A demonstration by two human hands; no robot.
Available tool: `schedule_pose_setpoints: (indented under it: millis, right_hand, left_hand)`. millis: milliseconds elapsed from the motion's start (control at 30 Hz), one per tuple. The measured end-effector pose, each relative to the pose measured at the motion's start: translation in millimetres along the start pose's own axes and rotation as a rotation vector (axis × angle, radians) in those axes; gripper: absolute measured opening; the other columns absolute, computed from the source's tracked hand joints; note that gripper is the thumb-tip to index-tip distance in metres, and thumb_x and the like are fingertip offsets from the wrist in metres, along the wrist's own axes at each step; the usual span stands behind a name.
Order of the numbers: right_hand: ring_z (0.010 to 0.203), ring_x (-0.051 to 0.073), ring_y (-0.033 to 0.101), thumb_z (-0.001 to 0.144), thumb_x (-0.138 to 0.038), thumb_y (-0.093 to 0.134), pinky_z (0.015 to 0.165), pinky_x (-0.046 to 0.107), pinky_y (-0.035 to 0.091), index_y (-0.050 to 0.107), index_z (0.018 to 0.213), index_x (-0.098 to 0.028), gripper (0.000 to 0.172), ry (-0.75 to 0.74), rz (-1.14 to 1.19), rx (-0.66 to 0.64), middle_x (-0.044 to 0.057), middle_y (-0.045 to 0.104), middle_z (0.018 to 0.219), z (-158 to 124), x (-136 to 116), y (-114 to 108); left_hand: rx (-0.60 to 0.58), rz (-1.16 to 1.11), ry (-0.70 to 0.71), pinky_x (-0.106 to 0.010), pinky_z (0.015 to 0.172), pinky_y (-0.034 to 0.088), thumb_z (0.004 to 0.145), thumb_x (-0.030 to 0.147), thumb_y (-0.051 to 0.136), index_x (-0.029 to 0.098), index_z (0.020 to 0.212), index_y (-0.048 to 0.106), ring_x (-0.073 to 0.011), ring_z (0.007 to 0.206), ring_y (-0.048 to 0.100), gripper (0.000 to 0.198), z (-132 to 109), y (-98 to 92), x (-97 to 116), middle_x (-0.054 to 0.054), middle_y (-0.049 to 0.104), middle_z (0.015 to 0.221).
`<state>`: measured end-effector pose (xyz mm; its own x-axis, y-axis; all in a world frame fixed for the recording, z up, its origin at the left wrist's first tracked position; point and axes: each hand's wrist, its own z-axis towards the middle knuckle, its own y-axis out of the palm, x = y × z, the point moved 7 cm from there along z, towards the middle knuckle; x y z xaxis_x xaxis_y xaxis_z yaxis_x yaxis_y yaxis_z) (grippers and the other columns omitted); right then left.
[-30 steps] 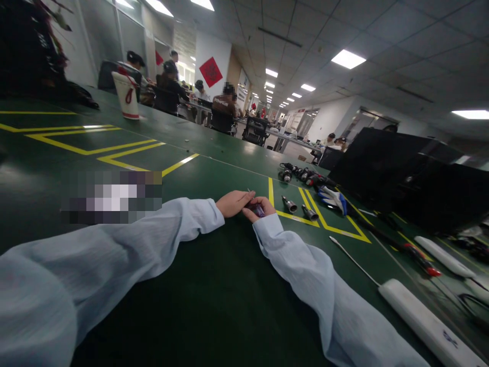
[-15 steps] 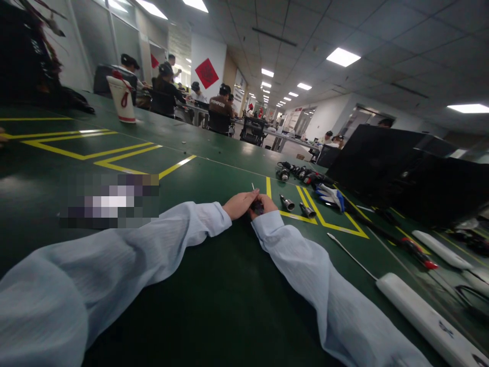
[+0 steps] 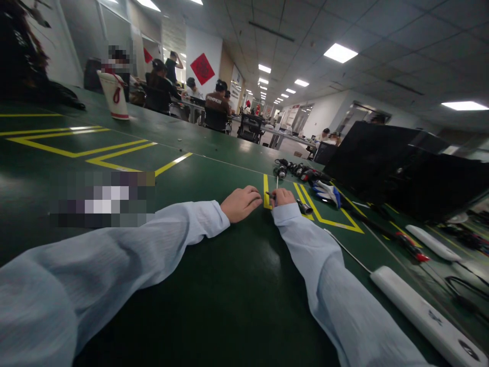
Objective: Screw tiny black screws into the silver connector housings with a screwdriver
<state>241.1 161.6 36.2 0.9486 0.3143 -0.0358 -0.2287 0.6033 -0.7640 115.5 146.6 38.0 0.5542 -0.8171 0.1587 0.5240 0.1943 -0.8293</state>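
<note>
My left hand (image 3: 241, 204) rests palm down just above or on the green table, its fingers stretched out and apart, with nothing visible in it. To its right, my right hand (image 3: 283, 197) has its fingers closed around a small dark part (image 3: 271, 195), too small to identify. A thin pale rod (image 3: 277, 182) sticks up by the fingers of that hand; I cannot tell whether it belongs to the dark part. Beside the right wrist lies a metal socket-like fitting (image 3: 304, 206). My right hand covers the spot next to that fitting.
Several dark metal parts (image 3: 292, 168) and a blue-white glove (image 3: 326, 193) lie beyond my right hand. A white power strip (image 3: 424, 311) and a red-ended tool (image 3: 412, 246) lie to the right. A paper cup (image 3: 115, 97) stands at back left. People sit farther away.
My hands were together around the dark part. Now they are apart: the right has moved right with the part, next to the fittings, while the left stays behind with its fingers spread.
</note>
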Motion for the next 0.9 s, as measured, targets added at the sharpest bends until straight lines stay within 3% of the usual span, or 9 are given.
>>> schedule_pose_setpoints:
  millis: [200, 300, 367, 533, 700, 900]
  right_hand:
    - [0.074, 0.022, 0.049, 0.068, -0.009, 0.054, 0.067, 0.031, 0.035, 0.058, 0.080, -0.016, 0.015, 0.089, -0.131, -0.040, 0.012, 0.060, 0.085, -2, 13, 10]
    - [0.075, 0.023, 0.050, 0.072, -0.018, 0.054, 0.066, 0.031, 0.034, 0.058, 0.078, -0.017, 0.007, 0.123, -0.139, -0.012, 0.010, 0.061, 0.082, -1, 13, 5]
    - [0.079, 0.023, 0.051, 0.077, -0.025, 0.049, 0.069, 0.032, 0.034, 0.059, 0.078, -0.017, 0.013, 0.156, -0.127, 0.027, 0.010, 0.061, 0.083, 0, 19, -3]
    - [0.081, 0.023, 0.050, 0.082, -0.027, 0.040, 0.070, 0.033, 0.033, 0.060, 0.087, -0.016, 0.024, 0.356, -0.099, 0.125, 0.012, 0.060, 0.085, -11, 72, -27]
    - [0.052, 0.014, 0.042, 0.066, -0.029, 0.058, 0.051, 0.027, 0.031, 0.055, 0.063, -0.020, 0.010, 0.593, 0.000, 0.084, -0.001, 0.047, 0.053, -35, 123, -17]
    - [0.047, 0.011, 0.035, 0.049, -0.016, 0.064, 0.052, 0.027, 0.031, 0.049, 0.056, -0.022, 0.018, 0.688, 0.203, 0.131, -0.006, 0.040, 0.049, -44, 121, -10]
  left_hand:
    - [-0.059, 0.025, 0.012, -0.033, 0.083, 0.040, 0.090, 0.036, 0.024, 0.014, 0.099, 0.058, -0.0194, 0.099, 0.051, 0.042, -1, 4.0, 1, -0.010, 0.054, 0.105]
    - [-0.079, 0.017, 0.009, -0.032, 0.082, 0.040, 0.090, 0.036, 0.024, 0.014, 0.097, 0.059, -0.0183, 0.095, 0.052, 0.042, -1, 5.5, -1, -0.009, 0.054, 0.103]
    - [-0.090, 0.006, -0.001, -0.032, 0.082, 0.040, 0.090, 0.035, 0.024, 0.014, 0.095, 0.059, -0.0178, 0.094, 0.053, 0.041, -1, 6.1, -2, -0.009, 0.055, 0.102]
    - [-0.104, -0.023, -0.010, -0.031, 0.082, 0.040, 0.090, 0.035, 0.025, 0.014, 0.093, 0.059, -0.0171, 0.093, 0.053, 0.040, -2, 6.8, -6, -0.008, 0.056, 0.100]
    - [-0.099, -0.052, -0.017, -0.030, 0.082, 0.041, 0.090, 0.036, 0.025, 0.014, 0.093, 0.059, -0.0165, 0.090, 0.054, 0.041, -2, 9.2, -8, -0.008, 0.055, 0.099]
    - [-0.106, -0.099, -0.028, -0.030, 0.082, 0.041, 0.090, 0.034, 0.027, 0.012, 0.096, 0.057, -0.0171, 0.090, 0.053, 0.038, -2, 11.2, -9, -0.009, 0.055, 0.098]
